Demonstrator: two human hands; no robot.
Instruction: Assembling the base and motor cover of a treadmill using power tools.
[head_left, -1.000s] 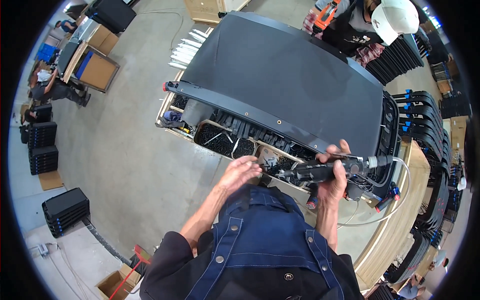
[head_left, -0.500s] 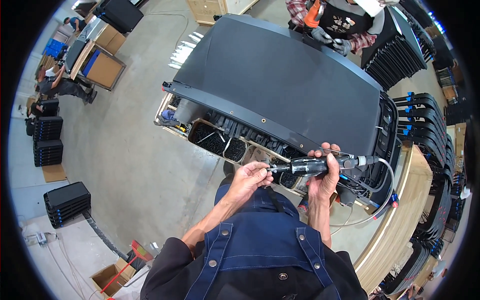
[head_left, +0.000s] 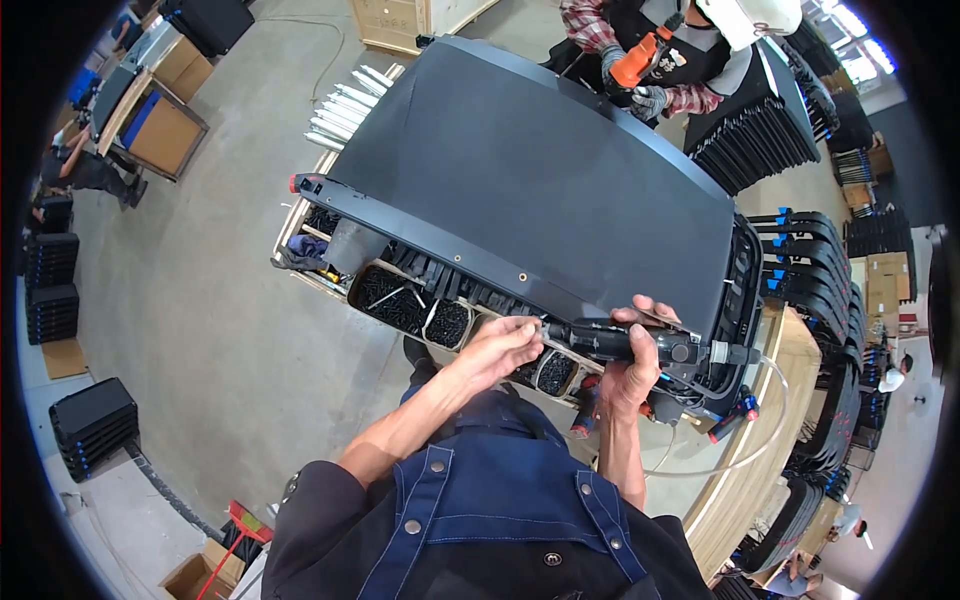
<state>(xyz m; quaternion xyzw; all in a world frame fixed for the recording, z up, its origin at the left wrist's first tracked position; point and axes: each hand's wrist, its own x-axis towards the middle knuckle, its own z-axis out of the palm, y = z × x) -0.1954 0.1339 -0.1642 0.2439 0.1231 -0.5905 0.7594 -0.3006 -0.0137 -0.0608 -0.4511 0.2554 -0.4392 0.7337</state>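
My right hand (head_left: 636, 368) is wrapped round a black air screwdriver (head_left: 600, 341), held level above the near edge of a large dark grey panel (head_left: 540, 180). A pale hose runs from the tool's right end. At its left end, the fingertips of my left hand (head_left: 503, 352) are pinched together by the tip; whatever small piece they hold is hidden. Brass-coloured holes dot the panel's near rail (head_left: 420, 238). Below that rail, bins of small black parts (head_left: 395, 300) stand on the bench, partly covered by my hands.
Across the panel, a gloved co-worker holds an orange power tool (head_left: 635, 64). White tubes (head_left: 350, 110) lie at the panel's left. Stacked black frames (head_left: 820, 250) and a wooden bench edge (head_left: 745, 450) stand to the right. A red-handled tool (head_left: 735, 415) lies near the hose.
The view has shifted, so the surroundings sit further left. My hands keep the screwdriver between them, its tip close to the panel's near rail. The co-worker's orange tool has come down and tilted.
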